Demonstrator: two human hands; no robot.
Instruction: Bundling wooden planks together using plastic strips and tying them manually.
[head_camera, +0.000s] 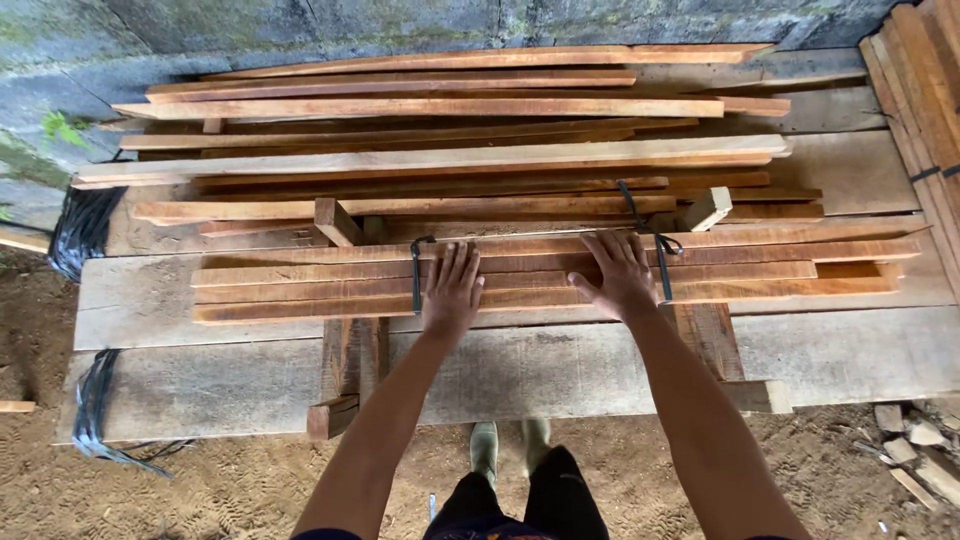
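**Both hands laid flat on a strapped bundle of wooden slats**

The left hand (452, 290) is pressed palm-down, fingers spread wide, on the bundle of slats (545, 275); nothing is gripped. The right hand (620, 275) is placed likewise, fingers splayed, just beside the right black strap (660, 262). A second black strap (415, 275) is seen just left of the left hand. The palms are hidden, so contact underneath cannot be checked.

The bundle is laid across wide grey planks (200, 385), with short wooden blocks (335, 415) partly covered beneath. Behind it, a loose stack of longer boards (430, 160) is piled against a concrete wall (120, 50). More boards (925, 110) are cut off at the right edge. Black plastic strips (95, 400) hang at the left, their ends hard to make out. Boots (510, 445) are glimpsed on the dirt ground (220, 490).
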